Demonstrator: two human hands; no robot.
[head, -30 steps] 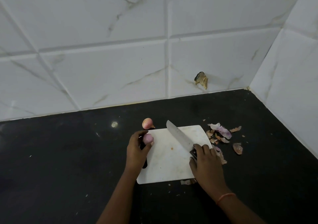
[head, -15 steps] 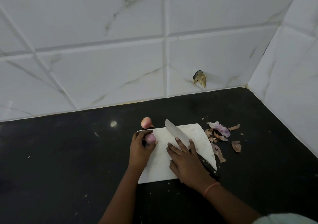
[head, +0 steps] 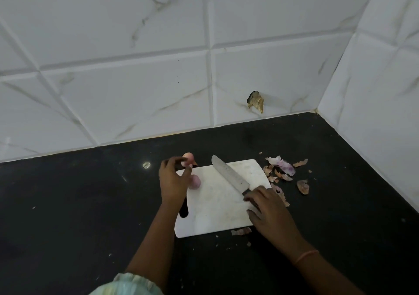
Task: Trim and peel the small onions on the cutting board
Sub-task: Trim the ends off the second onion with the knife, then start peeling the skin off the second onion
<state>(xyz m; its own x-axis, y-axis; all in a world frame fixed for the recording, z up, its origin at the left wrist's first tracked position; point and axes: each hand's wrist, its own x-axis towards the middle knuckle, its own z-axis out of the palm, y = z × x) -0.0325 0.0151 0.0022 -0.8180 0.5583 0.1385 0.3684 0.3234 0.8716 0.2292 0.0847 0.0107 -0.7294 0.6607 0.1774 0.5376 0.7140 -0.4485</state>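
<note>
Onion [head: 195,181], small, pinkish and peeled smooth, lies on the white cutting board [head: 217,213]; left hand [head: 173,182] pinches another onion [head: 188,158]; right hand [head: 269,210] grips the knife [head: 230,175].

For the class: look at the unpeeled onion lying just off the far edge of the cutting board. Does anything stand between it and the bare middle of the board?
Nothing visible blocks it. The left hand reaches over the unpeeled onion; the peeled onion sits at the cutting board near its left edge, and the knife lies diagonally to the right.
</note>
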